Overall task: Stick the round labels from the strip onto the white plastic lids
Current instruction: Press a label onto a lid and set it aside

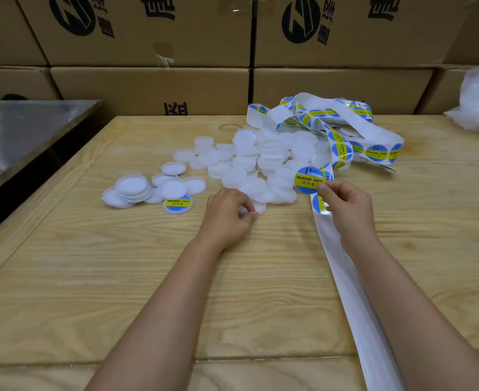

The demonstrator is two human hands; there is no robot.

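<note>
Head, right hand point(345, 210): fingers pinch round label point(308, 179).
Left hand point(228, 218): fingers grip white lid point(260, 206) on tabletop point(119, 263).

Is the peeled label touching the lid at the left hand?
Apart. Head view: the label, pinched by the right hand, sits clear to the right of the lid in the left hand.

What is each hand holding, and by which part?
Right hand pinches a round label by its lower-right edge; left hand grips a white lid at its edge.
</note>
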